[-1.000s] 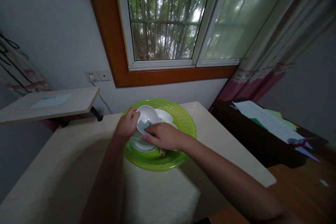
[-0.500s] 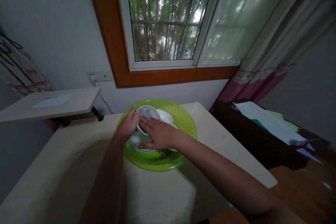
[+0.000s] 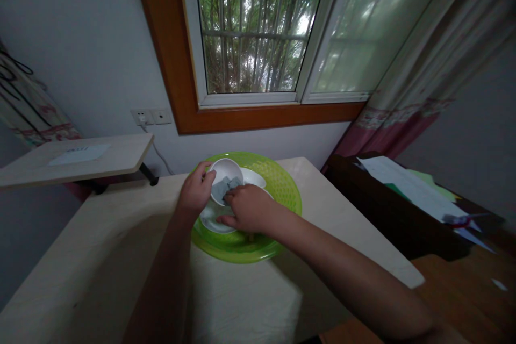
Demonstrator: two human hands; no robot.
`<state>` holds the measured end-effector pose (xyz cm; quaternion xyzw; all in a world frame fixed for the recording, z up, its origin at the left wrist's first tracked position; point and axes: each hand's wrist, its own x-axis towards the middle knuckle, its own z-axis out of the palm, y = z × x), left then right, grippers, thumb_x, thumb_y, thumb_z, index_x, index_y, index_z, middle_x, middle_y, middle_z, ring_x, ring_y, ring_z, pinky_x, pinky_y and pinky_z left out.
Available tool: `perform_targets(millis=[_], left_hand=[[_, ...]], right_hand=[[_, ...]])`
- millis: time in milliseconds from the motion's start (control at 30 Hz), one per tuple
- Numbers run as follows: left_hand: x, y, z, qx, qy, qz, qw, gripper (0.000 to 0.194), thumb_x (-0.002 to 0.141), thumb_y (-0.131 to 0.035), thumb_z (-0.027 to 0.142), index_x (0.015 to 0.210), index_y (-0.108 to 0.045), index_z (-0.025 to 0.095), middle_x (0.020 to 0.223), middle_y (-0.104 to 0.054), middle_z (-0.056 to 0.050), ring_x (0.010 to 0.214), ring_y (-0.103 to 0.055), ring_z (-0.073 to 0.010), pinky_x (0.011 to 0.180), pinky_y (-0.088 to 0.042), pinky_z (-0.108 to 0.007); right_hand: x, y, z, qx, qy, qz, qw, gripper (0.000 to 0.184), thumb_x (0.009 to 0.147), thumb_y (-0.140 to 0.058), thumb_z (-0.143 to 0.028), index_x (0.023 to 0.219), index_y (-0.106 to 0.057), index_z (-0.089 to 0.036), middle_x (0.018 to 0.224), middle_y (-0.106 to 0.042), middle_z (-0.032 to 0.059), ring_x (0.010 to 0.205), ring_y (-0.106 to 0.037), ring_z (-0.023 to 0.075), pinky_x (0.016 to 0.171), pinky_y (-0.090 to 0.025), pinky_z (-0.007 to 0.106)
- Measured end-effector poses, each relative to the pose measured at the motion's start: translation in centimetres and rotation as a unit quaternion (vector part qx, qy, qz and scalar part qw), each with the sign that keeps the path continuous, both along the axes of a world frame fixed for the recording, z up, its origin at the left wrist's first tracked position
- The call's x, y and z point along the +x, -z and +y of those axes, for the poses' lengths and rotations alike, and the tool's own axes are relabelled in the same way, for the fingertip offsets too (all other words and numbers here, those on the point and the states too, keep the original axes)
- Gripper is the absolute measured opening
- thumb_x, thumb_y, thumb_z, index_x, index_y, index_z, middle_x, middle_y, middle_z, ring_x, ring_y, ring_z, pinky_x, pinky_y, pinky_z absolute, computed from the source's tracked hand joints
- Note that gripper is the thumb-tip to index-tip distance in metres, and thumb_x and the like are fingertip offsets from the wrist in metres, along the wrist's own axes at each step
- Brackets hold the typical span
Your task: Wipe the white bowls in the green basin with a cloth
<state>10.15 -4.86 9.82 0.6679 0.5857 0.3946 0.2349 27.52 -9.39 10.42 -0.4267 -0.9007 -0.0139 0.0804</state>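
Observation:
My left hand (image 3: 196, 188) grips the rim of a white bowl (image 3: 223, 168), tilting it toward me above a green basket (image 3: 287, 209). A grey-blue cloth (image 3: 221, 188) lies bunched inside the bowl. My right hand (image 3: 248, 207) presses the cloth against the inner wall with curled fingers, its thumb held apart below. Under the tilted bowl, another white dish (image 3: 213, 220) rests in the basket. Behind my right hand, a white spoon-shaped dish (image 3: 253, 178) is partly visible. My right hand and wrist hide part of the basket's contents.
The basket stands on a pale wooden table (image 3: 242, 301) near the wall. A raised shelf (image 3: 116, 153) with a paper label is at the left. A power cable (image 3: 163, 157) runs down from the wall socket. Papers (image 3: 407, 183) lie on dark furniture to the right.
The fingers of my right hand have curled from flat, and the cloth has bunched lower in the bowl. More of the bowl's white inside shows. My left hand keeps its hold.

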Motion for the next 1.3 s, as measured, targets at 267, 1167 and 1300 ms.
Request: perform_targets(millis=[267, 1167, 1300], left_hand=[[-0.2, 0.8, 0.5, 0.017, 0.011, -0.014, 1.0, 0.042, 0.098, -0.039, 0.043, 0.128, -0.062, 0.023, 0.119, -0.071, -0.008, 0.106, -0.065, -0.0245, 0.096, -0.049, -0.035], [-2.1, 3.0, 1.8, -0.158, 0.123, -0.337, 0.92, 0.046, 0.078, -0.072, 0.038, 0.12, -0.062, 0.021, 0.096, -0.068, -0.003, 0.081, -0.062, -0.0178, 0.067, -0.047, -0.024], [-2.2, 3.6, 1.9, -0.158, 0.175, -0.316, 0.919, 0.043, 0.083, -0.072, 0.046, 0.116, -0.068, 0.019, 0.108, -0.071, -0.007, 0.088, -0.065, -0.0191, 0.073, -0.048, -0.026]], right_hand=[[-0.1, 0.2, 0.2, -0.155, -0.03, 0.243, 0.957, 0.028, 0.093, -0.068, -0.043, 0.107, -0.07, -0.019, 0.098, -0.076, 0.005, 0.084, -0.068, 0.0208, 0.077, -0.048, 0.03], [4.7, 1.2, 3.4, 0.174, -0.221, -0.082, 0.956, 0.014, 0.103, -0.055, -0.017, 0.101, -0.068, -0.018, 0.11, -0.073, 0.0081, 0.106, -0.065, 0.0201, 0.101, -0.049, 0.043], [5.3, 1.4, 4.0, 0.167, -0.278, -0.087, 0.942, 0.014, 0.102, -0.055, -0.014, 0.099, -0.069, -0.018, 0.115, -0.072, 0.008, 0.112, -0.065, 0.018, 0.11, -0.046, 0.045]])
